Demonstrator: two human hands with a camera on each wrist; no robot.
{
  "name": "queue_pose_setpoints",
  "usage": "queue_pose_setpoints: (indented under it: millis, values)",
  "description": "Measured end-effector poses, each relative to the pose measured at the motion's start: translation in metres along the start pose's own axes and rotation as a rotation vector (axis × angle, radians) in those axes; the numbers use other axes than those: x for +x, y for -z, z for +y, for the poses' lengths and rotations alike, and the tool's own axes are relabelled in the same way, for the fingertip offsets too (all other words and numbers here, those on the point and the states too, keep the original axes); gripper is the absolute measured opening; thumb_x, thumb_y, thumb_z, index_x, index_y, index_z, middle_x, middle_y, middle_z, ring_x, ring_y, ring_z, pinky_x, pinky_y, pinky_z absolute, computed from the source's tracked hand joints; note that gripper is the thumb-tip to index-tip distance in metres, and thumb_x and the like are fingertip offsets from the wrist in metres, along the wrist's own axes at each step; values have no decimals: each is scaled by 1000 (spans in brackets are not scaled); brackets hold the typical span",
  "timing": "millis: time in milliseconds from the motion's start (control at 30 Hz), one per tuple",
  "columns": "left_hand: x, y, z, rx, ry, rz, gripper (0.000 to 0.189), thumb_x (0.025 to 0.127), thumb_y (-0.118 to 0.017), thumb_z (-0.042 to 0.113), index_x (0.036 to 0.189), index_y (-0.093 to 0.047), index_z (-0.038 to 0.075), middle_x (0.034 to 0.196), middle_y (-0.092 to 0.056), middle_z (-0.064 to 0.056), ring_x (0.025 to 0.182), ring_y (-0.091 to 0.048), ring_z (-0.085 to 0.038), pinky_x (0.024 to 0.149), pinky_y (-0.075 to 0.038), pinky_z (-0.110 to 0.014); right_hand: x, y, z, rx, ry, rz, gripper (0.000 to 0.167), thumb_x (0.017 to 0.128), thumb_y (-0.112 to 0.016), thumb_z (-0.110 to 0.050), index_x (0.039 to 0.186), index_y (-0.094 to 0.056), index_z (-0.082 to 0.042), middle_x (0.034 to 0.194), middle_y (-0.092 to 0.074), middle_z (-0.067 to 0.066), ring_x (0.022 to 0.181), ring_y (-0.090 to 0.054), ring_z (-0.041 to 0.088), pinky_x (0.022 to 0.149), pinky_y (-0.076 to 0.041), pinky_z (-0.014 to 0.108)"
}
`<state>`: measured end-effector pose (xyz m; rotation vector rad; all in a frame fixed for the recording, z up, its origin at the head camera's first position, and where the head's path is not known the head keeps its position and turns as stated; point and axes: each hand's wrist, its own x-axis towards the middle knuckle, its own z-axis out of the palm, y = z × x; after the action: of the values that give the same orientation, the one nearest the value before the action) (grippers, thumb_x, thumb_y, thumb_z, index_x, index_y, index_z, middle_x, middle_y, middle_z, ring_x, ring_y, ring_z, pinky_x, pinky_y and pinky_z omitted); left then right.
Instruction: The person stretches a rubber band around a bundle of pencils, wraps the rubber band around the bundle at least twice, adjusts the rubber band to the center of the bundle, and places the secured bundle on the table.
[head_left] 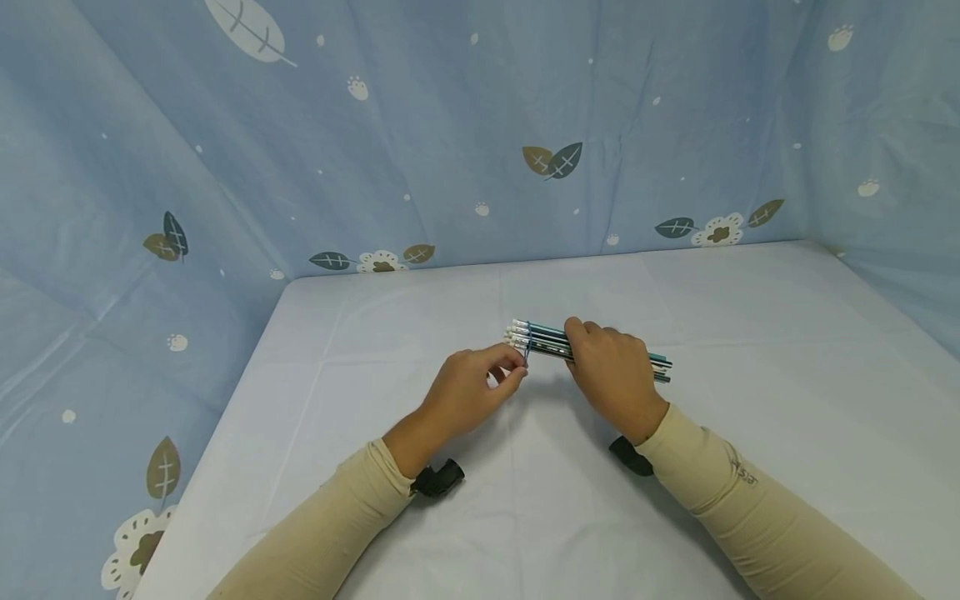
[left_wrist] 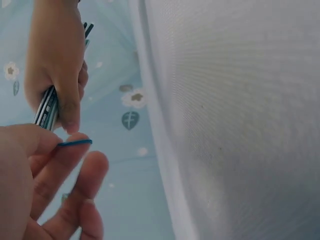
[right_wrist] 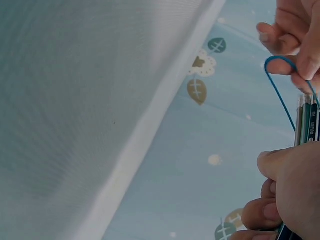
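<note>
**Band stretched at the eraser end of the pencil bundle**

My right hand (head_left: 615, 379) has its grip closed around a bundle of pencils (head_left: 547, 340), held near its middle just above the desk (head_left: 787, 333), with the white eraser ends pointing to my left. My left hand (head_left: 472, 392) pinches a thin blue rubber band (right_wrist: 280, 90) between thumb and forefinger, its grip closed on the band. The right wrist view shows the loop drawn taut from my left fingers toward the pencil ends; the head view shows the band crossing the bundle just behind the erasers.

Judgement: the step in hand is banding the bundle, and I cannot tell how many turns already sit on it. The next move calls for keeping the pencils squared in my right grip while the left holds tension and guides the loop over the ends.

Risks: the band could slip from the pinch, or the pencils could fan out.

Surroundings: a pale sheet covers the desk, and a blue cloth backdrop (head_left: 450, 125) printed with leaves and flowers rises behind and to both sides. Nothing stands between my hands.
</note>
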<state>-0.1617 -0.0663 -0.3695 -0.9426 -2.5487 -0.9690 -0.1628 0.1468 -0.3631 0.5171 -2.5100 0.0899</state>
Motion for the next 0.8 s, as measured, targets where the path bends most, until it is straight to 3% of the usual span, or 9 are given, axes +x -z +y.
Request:
queue_pose_setpoints:
  millis: [133,433,633,800]
  values:
    - [-1,1,4,68,-96,25,4,94,-68,17,96,-71,19,85,-74,11,72,-66,-3,69,-51,-22,0,1,1,4,3,5,28,78,-83,-6,84,-56,-3,66,-65,11,48,-57,23,42,-47,36]
    - [-1,1,6,33,-231,97,5,93,-69,14,96,-73,14,88,-74,9,72,-65,-3,71,-50,-21,1,1,0,9,-2,-10,27,79,-83,-6,84,-56,-4,67,-66,12,48,-57,21,41,-46,35]
    - [-1,0,6,27,-231,97,5,93,-69,14,96,-72,15,87,-74,9,72,-65,-3,70,-50,-19,1,1,1,5,-4,-21,26,80,-82,-6,86,-57,-3,68,-67,12,49,-59,22,42,-48,35]
    - [-1,-1,3,-16,-171,41,5,95,-68,15,98,-71,14,87,-76,6,74,-68,-5,71,-54,-23,1,2,1,4,-11,-29,25,81,-82,-6,87,-58,-3,69,-68,12,49,-59,22,43,-49,35]
